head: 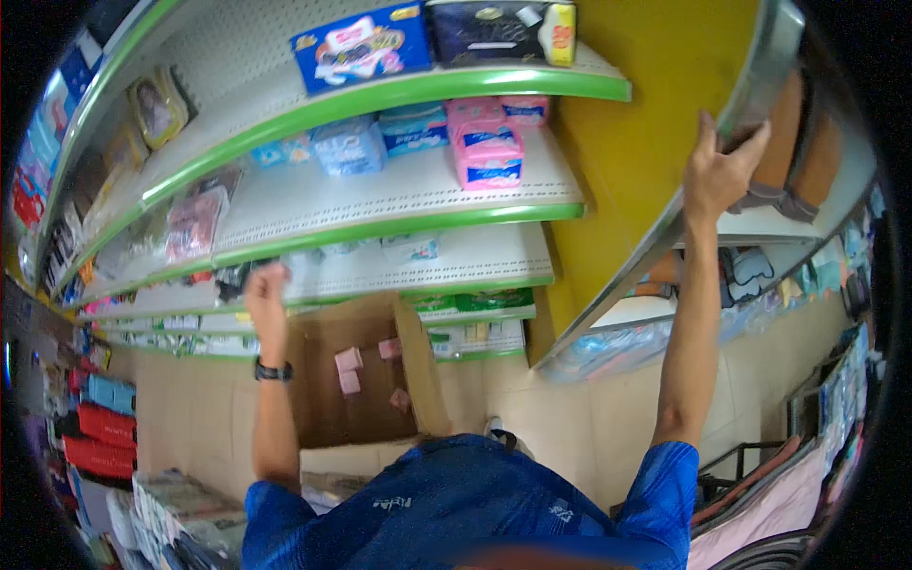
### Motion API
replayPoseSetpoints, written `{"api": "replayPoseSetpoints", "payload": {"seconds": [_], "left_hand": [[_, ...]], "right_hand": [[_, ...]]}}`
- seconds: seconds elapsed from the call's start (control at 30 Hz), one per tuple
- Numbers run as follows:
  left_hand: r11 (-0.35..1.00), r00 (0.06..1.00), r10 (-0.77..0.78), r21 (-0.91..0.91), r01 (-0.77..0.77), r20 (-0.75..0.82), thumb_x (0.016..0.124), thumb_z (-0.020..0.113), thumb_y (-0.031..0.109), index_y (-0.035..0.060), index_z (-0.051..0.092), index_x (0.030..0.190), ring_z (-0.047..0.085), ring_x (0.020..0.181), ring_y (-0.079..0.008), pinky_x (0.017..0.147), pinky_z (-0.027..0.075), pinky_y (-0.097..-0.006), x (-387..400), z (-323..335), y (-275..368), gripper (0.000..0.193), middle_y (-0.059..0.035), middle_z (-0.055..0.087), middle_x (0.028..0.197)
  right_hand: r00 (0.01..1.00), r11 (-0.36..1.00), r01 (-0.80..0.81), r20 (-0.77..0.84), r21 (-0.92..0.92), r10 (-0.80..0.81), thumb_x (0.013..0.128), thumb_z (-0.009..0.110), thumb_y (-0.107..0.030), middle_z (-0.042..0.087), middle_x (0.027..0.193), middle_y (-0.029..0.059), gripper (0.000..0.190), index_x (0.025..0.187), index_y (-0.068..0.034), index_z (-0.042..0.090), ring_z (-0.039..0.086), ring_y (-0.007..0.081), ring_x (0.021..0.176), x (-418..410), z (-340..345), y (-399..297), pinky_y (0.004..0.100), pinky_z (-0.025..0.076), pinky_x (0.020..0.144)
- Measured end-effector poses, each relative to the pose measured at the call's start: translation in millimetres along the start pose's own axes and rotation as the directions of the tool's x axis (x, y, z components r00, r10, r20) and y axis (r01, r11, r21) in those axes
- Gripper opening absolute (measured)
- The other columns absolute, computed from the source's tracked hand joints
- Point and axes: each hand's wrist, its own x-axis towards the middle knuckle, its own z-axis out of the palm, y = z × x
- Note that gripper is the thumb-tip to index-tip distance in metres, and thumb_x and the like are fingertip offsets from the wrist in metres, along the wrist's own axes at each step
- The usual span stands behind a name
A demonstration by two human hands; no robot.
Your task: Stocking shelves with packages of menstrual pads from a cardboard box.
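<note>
My right hand [721,167] is at the grey metal edge [748,85] of a yellow end panel [627,142], thumb and fingers on either side of it. My left hand [267,296], blurred with curled fingers, is raised before the lower shelves, and a dark watch [273,370] circles that wrist. Whether it holds anything is not clear. Beside my left forearm is an open cardboard box [420,363] with several small pink packs [348,358] inside. Pink sanitary pad packs [491,157] and a light blue pack [349,149] stand on the shelf ahead.
On the upper shelf, a blue pack [361,46] adjoins a black one [499,32]. Green strips [399,226] edge the shelves. Past the panel, brown-and-grey goods [787,157] fill another rack. Red boxes [103,434] are at left; a dark metal rack [741,463] is at lower right.
</note>
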Motion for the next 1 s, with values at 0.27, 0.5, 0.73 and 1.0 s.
{"api": "replayPoseSetpoints", "payload": {"seconds": [0.27,0.5,0.73,1.0], "left_hand": [[0.503,0.494,-0.864,0.173,0.847,0.093,0.094,0.074,0.038,0.0032,0.071,0.087,0.062,0.063,-0.0103,0.056,0.047,-0.0247,-256.1,-62.8,-105.7,0.036,-0.0024,0.068,0.073],[0.173,0.156,-0.984,0.228,0.958,0.090,0.088,0.064,0.071,0.0017,0.069,0.084,0.062,0.060,-0.0126,0.051,0.047,-0.0282,-353.9,-111.8,-113.7,0.070,-0.0054,0.067,0.071],[0.047,0.054,-0.987,-0.050,0.998,0.150,0.086,0.058,0.078,-0.0044,0.039,0.140,0.070,0.074,-0.0240,0.058,0.054,-0.0328,-358.4,-90.8,-106.0,0.100,-0.0172,0.068,0.096],[-0.163,-0.033,-0.866,-0.218,0.962,0.499,0.094,0.057,0.056,-0.0052,0.052,0.129,0.069,0.097,-0.0298,0.078,0.054,-0.0381,-359.4,-93.9,-144.3,0.071,-0.0201,0.069,0.102]], "right_hand": [[0.971,0.966,0.241,-0.031,0.099,-0.239,0.082,0.084,-0.044,0.068,0.107,0.0200,0.065,0.118,0.004,0.060,0.065,0.0337,0.088,18.2,9.8,49.3,0.0436,0.052,0.078],[0.996,0.979,-0.003,0.093,0.203,-0.016,0.090,0.079,-0.011,0.066,0.114,0.0228,0.050,0.126,0.007,0.049,0.065,0.0268,0.095,-6.2,12.0,7.2,0.0397,0.058,0.079],[0.983,0.990,-0.049,0.184,0.135,0.024,0.093,0.077,-0.022,0.060,0.129,0.0261,0.073,0.146,-0.001,0.033,0.065,0.0325,0.103,-2.7,-1.6,-1.5,0.0432,0.059,0.078],[0.967,0.982,-0.153,0.187,-0.109,0.172,0.090,0.077,-0.040,0.056,0.134,0.0312,0.084,0.146,0.004,0.033,0.065,0.0405,0.110,-8.7,-12.6,-31.1,0.0505,0.057,0.083]]}}
